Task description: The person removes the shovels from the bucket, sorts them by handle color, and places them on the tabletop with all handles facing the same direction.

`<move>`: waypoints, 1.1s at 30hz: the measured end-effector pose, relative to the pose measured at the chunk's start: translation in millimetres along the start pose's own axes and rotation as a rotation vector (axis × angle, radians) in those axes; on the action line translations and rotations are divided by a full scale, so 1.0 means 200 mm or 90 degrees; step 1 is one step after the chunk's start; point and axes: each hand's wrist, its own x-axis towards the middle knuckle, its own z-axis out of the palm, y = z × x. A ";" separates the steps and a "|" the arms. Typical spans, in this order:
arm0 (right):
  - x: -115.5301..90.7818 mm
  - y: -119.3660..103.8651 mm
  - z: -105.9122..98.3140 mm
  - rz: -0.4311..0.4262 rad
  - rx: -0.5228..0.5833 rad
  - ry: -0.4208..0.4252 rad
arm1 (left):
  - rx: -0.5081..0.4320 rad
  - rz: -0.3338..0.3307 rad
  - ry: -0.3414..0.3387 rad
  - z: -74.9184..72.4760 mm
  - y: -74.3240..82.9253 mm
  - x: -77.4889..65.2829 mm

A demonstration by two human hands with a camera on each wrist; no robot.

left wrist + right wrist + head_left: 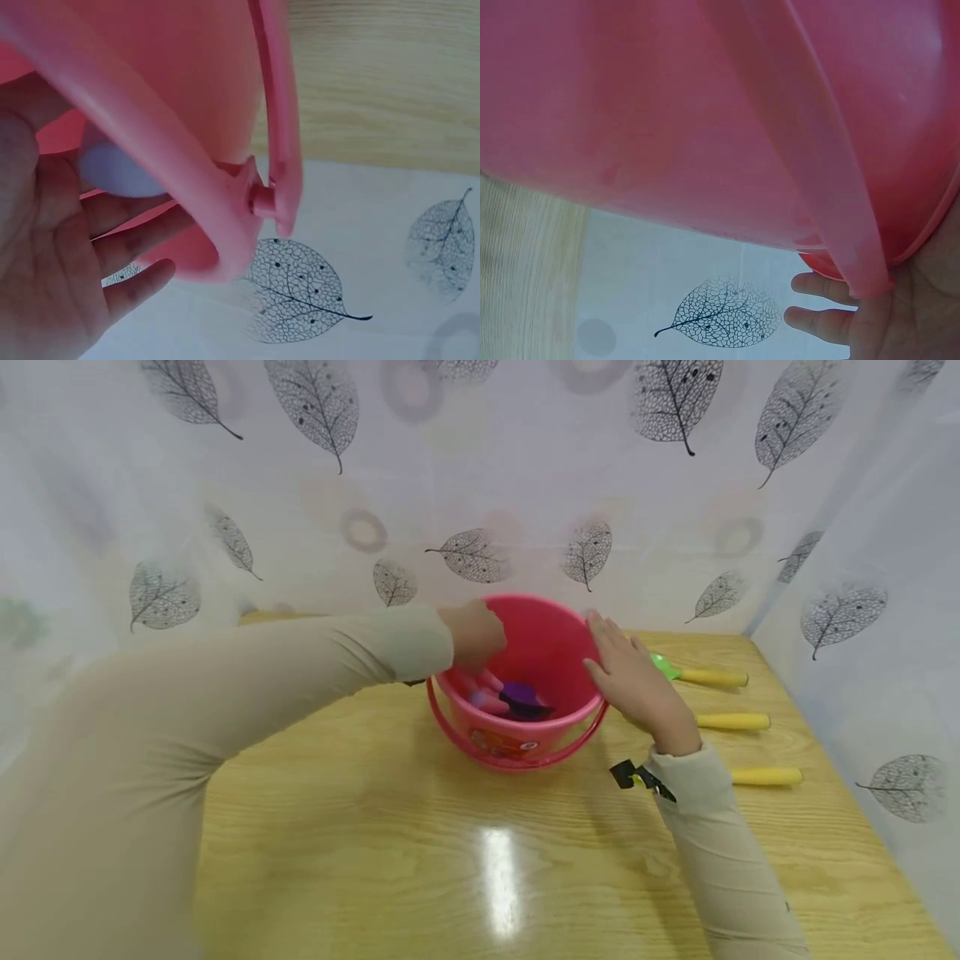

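Left hand (pixel 474 635) inside a pink bucket (pixel 553 639), right hand (pixel 636 681) at its rim

The bucket stands upright on a wood-grained surface (pixel 352 860), toward its far edge, with its handle (pixel 282 112) lowered at the near side. The left hand reaches over the rim at the left, its fingers down inside. Among them is a pale, rounded thing (pixel 120 172) (best seen from the left wrist, partly hidden behind the rim); whether the fingers grasp it or only touch it, I cannot tell. Lower in the bucket lie a purple thing (pixel 522 693) and something dark (pixel 528 712), their shapes unclear.

The right hand rests at the opposite side of the rim, unclenched, its fingers extended near the point where the handle joins the bucket.

To the right of the bucket, three yellow handles (pixel 733 721) lie one below another on the surface; the farthest carries a bright green head (pixel 663 667), while the ends of the other two are hidden behind the right arm. A whitish cloth (pixel 480 452) printed with dark leaves hangs behind everything.
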 end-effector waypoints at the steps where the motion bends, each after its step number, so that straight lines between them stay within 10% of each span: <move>1: 0.00 0.00 0.00 0.000 0.001 0.000 | -0.006 0.001 -0.010 0.00 0.01 0.00; 20: 0.00 0.00 0.00 0.003 0.008 -0.004 | 0.071 0.014 -0.186 -0.03 0.04 0.11; 29: 0.00 0.00 0.01 0.002 0.012 0.002 | 0.104 0.005 -0.106 -0.09 0.05 0.01; 31: 0.00 0.00 0.01 0.002 0.014 0.002 | 0.118 0.004 -0.071 -0.07 0.05 0.05; 33: 0.00 0.00 0.01 0.003 0.016 0.004 | 0.142 0.004 -0.005 0.09 -0.02 0.25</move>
